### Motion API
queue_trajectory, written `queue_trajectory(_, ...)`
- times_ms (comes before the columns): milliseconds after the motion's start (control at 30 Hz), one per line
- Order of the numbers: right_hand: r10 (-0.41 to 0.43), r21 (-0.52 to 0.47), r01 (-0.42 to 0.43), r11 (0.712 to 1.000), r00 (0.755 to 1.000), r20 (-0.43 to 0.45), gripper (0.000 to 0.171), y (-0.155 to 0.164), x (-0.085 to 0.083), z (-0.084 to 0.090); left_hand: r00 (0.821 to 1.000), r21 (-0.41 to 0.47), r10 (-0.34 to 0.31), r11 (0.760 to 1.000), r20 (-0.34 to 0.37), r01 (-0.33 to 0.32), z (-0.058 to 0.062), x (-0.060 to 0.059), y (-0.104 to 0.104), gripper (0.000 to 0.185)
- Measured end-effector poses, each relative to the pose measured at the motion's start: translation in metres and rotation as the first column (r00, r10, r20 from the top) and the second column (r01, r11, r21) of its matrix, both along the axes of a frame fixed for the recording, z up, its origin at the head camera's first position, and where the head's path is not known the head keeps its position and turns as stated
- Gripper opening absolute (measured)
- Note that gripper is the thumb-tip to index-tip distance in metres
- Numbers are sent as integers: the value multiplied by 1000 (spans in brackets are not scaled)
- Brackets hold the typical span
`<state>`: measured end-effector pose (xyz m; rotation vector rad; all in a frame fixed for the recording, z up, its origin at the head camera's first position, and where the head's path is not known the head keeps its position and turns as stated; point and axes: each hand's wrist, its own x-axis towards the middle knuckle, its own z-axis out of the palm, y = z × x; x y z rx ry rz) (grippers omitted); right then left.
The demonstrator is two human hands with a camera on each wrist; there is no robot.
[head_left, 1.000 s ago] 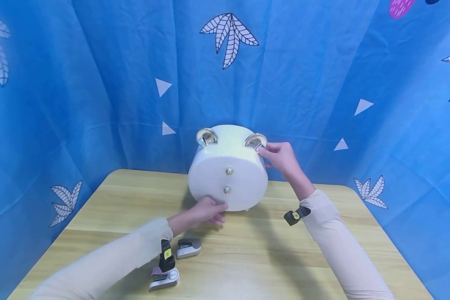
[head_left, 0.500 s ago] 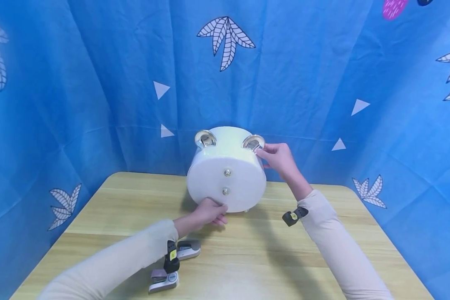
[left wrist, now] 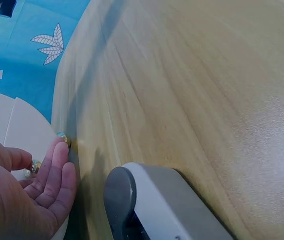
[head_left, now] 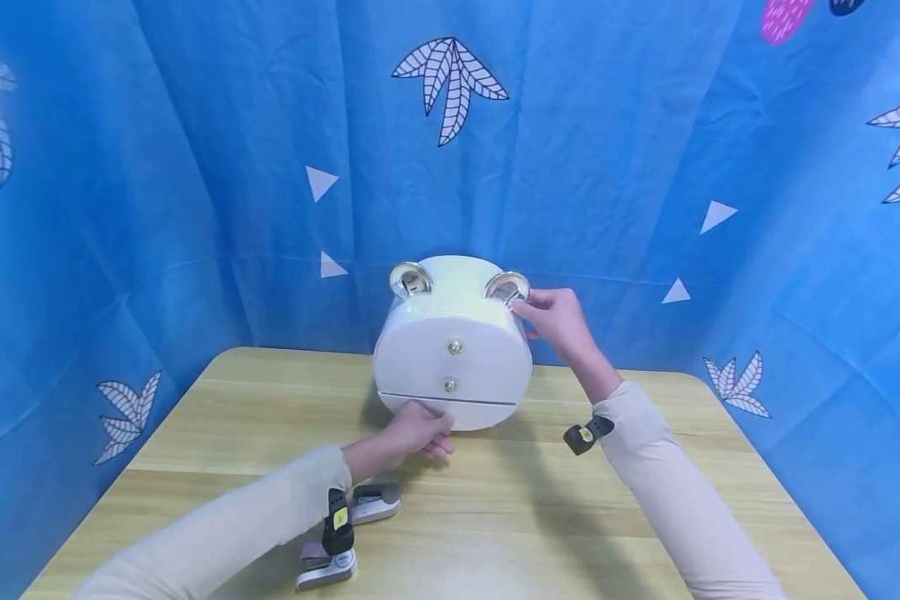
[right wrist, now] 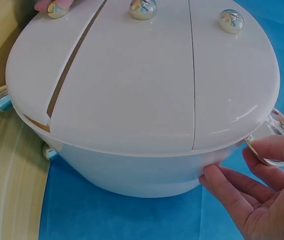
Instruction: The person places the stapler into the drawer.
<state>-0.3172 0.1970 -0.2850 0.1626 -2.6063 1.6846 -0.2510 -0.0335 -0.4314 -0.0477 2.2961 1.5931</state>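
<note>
White box (head_left: 453, 350) sits near the table's (head_left: 645, 500) far edge, left hand (head_left: 412, 432) pinching its lowest knob, right hand (head_left: 558, 321) gripping its side.

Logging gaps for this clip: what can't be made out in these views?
- Head: the left hand covers the lowest knob of the white box, so its grip there is unclear.
- Head: the left sleeve hides part of the two grey clips.
- Left wrist: the clip is cut off by the bottom edge.
- Right wrist: the right hand hides most of the silver ear.
</note>
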Motion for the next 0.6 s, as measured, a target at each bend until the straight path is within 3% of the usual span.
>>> queue_trajectory(433,-14,-1,14,1000,1000,14,34,-2,1,1,998,8,-55,998,-11,55,9,35,-3,27)
queue_trajectory(600,-15,-5,15,1000,1000,12,34,-3,1,2,994,-24,-113,993,-3,113,14,54,-6,27)
